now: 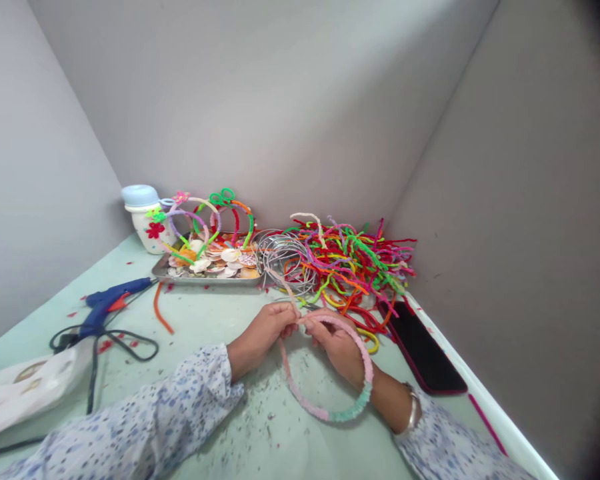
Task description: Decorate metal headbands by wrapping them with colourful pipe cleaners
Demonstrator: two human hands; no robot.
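A ring wrapped in pink and mint-green fuzzy stems (347,415) hangs from my two hands above the table, its green part low on the right. My left hand (266,337) pinches a pale peach pipe cleaner (286,287) at the ring's top left; its free end points up and away. Close beside it, my right hand (337,343) grips the ring at the same spot, with its fingers closed and partly behind the ring. The two hands' fingertips nearly touch.
Behind stand a metal tray (215,281) of shells, finished hoops, a wire coil (287,263) and a pipe cleaner heap (365,257). At left are a blue glue gun (105,300) with its cord and a white bottle (147,227); at right lies a black phone (425,350).
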